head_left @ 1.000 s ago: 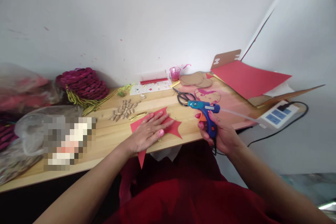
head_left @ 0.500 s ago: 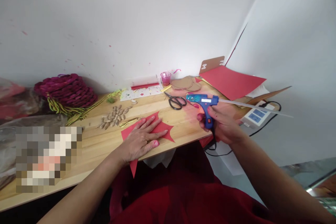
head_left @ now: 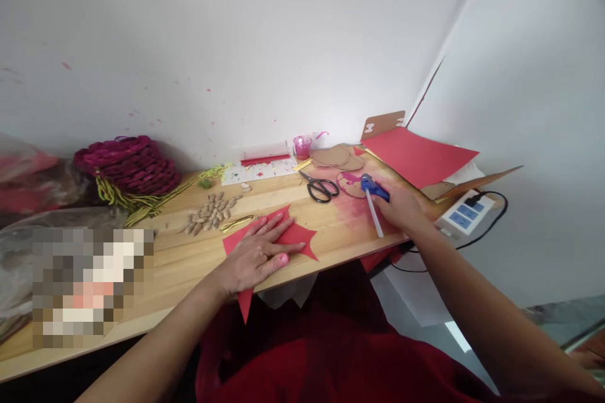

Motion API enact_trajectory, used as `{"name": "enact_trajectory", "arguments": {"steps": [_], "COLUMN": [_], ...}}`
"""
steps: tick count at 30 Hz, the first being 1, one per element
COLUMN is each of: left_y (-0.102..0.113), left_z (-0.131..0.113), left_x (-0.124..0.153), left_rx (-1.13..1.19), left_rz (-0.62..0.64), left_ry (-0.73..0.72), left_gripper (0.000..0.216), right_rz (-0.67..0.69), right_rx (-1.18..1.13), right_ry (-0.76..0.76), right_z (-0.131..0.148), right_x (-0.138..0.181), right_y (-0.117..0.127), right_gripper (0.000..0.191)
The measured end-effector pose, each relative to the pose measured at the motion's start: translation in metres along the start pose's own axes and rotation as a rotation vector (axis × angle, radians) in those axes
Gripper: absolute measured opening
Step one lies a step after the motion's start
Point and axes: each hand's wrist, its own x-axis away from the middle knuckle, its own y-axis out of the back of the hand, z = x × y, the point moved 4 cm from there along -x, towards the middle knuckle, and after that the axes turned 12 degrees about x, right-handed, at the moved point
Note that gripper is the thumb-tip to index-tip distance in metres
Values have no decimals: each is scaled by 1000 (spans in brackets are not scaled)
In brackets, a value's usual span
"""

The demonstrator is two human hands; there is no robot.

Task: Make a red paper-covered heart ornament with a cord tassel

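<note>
My left hand (head_left: 259, 252) lies flat with its fingers spread on a cut piece of red paper (head_left: 300, 236). One pointed end of the paper hangs over the table's front edge. Farther right, my right hand (head_left: 401, 204) is closed around the blue hot glue gun (head_left: 373, 187), low over the stained part of the tabletop. A whitish glue stick (head_left: 375, 217) juts out of its back toward me. The gun's nozzle is hidden. Black-handled scissors (head_left: 321, 189) lie between the two hands. Just beyond my left fingers are thin yellowish strands (head_left: 239, 223) and a cluster of pistachio-like shells (head_left: 210, 213).
At the back left sits a coil of purple braided cord (head_left: 130, 167). Cardboard shapes (head_left: 333, 156) and a pink cup (head_left: 302, 147) stand near the wall. Red sheets (head_left: 420, 154) cover the right corner, beside a white power strip (head_left: 466, 214) with a black cord.
My right hand has lowered the glue gun and turned it, so the glue stick now points toward me instead of right. My left hand stays on the red paper.
</note>
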Motion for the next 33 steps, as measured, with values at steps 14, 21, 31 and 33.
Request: {"name": "enact_trajectory", "arguments": {"steps": [14,21,31,33], "left_y": [18,21,27,23], "left_z": [3,15,0,-3], "left_x": [22,63,111,104], "left_rx": [448,163,-86,-98], "left_rz": [-642,-644,-797,-723], "left_ry": [37,48,85,82], "left_gripper": [31,32,15,28], "right_rz": [10,4,-170,0], "right_rx": [243,317,-80,-231], "right_ry": [37,119,499,671], "right_z": [7,10,87,129], "right_x": [-8,-9,46,65], "right_y": [-20,-20,26,21], "right_gripper": [57,57,46,50]}}
